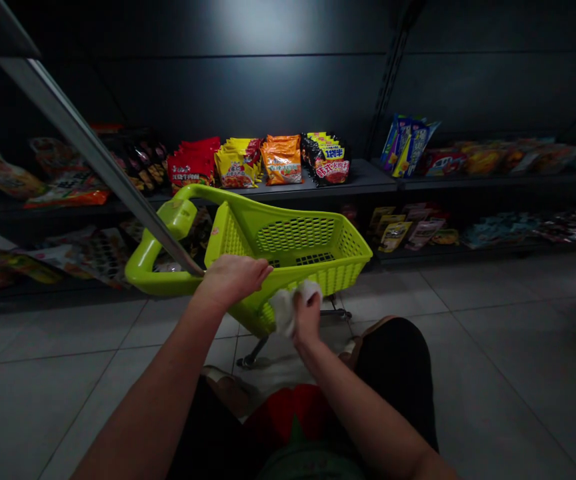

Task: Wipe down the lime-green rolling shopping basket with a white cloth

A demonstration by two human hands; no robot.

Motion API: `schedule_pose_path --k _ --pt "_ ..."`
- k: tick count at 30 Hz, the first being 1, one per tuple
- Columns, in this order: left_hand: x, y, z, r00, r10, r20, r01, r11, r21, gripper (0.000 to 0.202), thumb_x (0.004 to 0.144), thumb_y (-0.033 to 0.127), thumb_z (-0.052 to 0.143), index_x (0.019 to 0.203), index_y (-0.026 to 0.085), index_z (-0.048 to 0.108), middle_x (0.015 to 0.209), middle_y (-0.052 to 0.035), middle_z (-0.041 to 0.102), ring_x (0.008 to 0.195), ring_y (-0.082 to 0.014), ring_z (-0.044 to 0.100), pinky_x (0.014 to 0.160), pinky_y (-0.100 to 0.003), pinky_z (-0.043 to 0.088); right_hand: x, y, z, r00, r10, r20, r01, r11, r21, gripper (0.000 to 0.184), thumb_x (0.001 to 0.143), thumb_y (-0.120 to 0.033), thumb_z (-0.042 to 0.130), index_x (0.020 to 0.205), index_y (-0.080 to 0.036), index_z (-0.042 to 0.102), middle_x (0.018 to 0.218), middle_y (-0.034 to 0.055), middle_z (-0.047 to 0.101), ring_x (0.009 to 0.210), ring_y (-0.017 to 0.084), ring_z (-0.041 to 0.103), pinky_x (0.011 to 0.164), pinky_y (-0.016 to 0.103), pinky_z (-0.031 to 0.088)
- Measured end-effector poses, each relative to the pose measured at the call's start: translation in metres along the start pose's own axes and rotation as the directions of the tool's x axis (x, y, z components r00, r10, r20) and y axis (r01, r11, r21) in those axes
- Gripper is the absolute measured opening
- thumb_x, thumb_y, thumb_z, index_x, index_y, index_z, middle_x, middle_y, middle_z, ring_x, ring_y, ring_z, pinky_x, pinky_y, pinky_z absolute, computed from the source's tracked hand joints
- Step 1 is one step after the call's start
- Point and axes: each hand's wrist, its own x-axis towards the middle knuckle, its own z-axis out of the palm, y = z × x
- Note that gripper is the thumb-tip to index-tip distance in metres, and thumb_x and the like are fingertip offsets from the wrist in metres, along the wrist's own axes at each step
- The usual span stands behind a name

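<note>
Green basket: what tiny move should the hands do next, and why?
Probably slide the white cloth sideways along the near wall of the green basket. The right hand presses the cloth against that wall just under the rim, and the left hand holds the rim, which steadies it, so a short wiping stroke looks like the natural next move.

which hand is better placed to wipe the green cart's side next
Right: the right hand holds the white cloth against the green cart; the left hand is bare, on its rim.
</note>
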Motion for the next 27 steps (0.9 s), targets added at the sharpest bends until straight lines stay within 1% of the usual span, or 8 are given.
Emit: schedule_pose_path --k 3,5,9,13,19,21,24,27 --pt "0.000 0.000 0.000 1.000 -0.002 0.000 0.002 1.000 0.002 0.055 0.102 0.052 0.024 0.103 0.024 0.071 0.099 -0.0127 0.078 0.088 -0.0281 0.075 0.073 -0.036 0.051 -0.042 0.034 0.020 0.920 0.210 0.331 -0.192 0.978 -0.086 0.035 0.069 -0.028 0.070 0.102 -0.021 0.063 0.089 -0.0020 0.069 0.079 0.017 0.063 0.069 0.024 0.052" --pt "-0.001 -0.002 0.000 1.000 -0.008 0.003 0.008 1.000 0.003 0.054 0.102 0.052 0.024 0.103 0.025 0.071 0.099 -0.0122 0.078 0.089 -0.0274 0.075 0.074 -0.035 0.050 -0.039 0.031 0.020 0.901 0.264 0.345 -0.249 0.964 -0.088 0.032 0.068 -0.028 0.070 0.099 -0.020 0.063 0.084 -0.0024 0.068 0.074 0.016 0.062 0.065 0.023 0.052" --pt "-0.005 -0.009 0.003 1.000 -0.009 0.013 0.009 1.000 0.021 0.054 0.101 0.055 0.024 0.103 0.027 0.070 0.098 -0.0110 0.079 0.088 -0.0274 0.075 0.072 -0.035 0.049 0.041 -0.038 -0.017 0.995 0.036 -0.096 -0.029 0.997 0.073 0.031 0.068 -0.030 0.068 0.096 -0.021 0.057 0.083 -0.0039 0.065 0.070 0.013 0.060 0.064 0.022 0.050" --pt "-0.005 -0.010 0.004 1.000 -0.006 0.018 0.005 0.999 0.035 0.057 0.101 0.056 0.021 0.101 0.027 0.070 0.097 -0.0111 0.079 0.087 -0.0276 0.075 0.071 -0.035 0.049 0.098 -0.086 -0.043 0.902 -0.163 -0.400 0.218 0.971 0.095 0.030 0.072 -0.030 0.063 0.100 -0.022 0.053 0.095 -0.0022 0.064 0.078 0.011 0.061 0.070 0.020 0.050" --pt "-0.004 -0.007 0.002 1.000 0.000 0.001 0.000 1.000 0.026 0.056 0.101 0.054 0.022 0.101 0.026 0.070 0.098 -0.0117 0.079 0.088 -0.0301 0.075 0.070 -0.036 0.049 0.011 -0.038 0.006 0.988 -0.098 0.119 0.107 0.991 -0.075 0.035 0.072 -0.025 0.065 0.107 -0.021 0.061 0.093 -0.0008 0.066 0.081 0.016 0.062 0.077 0.028 0.053" --pt "-0.005 -0.008 0.001 1.000 0.003 0.007 -0.003 1.000 0.022 0.051 0.101 0.052 0.025 0.102 0.027 0.069 0.098 -0.0118 0.079 0.088 -0.0293 0.075 0.070 -0.035 0.049 -0.012 -0.040 0.023 0.900 -0.232 0.368 0.323 0.923 -0.208 0.033 0.075 -0.020 0.064 0.108 -0.022 0.065 0.102 0.0023 0.067 0.095 0.020 0.062 0.089 0.034 0.052" --pt "-0.007 -0.012 0.003 1.000 0.016 0.020 -0.017 1.000 0.008 0.045 0.100 0.050 0.030 0.103 0.026 0.069 0.097 -0.0122 0.078 0.088 -0.0275 0.075 0.071 -0.034 0.049 -0.005 -0.072 0.032 0.599 -0.428 0.677 0.749 0.598 -0.285 0.044 0.080 -0.010 0.060 0.120 -0.027 0.067 0.129 0.0053 0.063 0.121 0.024 0.053 0.109 0.040 0.039" --pt "-0.011 -0.018 0.006 1.000 0.032 -0.001 -0.032 0.999 -0.004 0.046 0.101 0.049 0.029 0.101 0.024 0.068 0.094 -0.0135 0.078 0.085 -0.0270 0.075 0.071 -0.035 0.049 0.035 -0.115 0.015 0.390 -0.306 0.869 0.908 0.285 -0.307 0.053 0.081 -0.004 0.060 0.126 -0.030 0.068 0.133 0.0042 0.064 0.115 0.024 0.055 0.106 0.039 0.037"
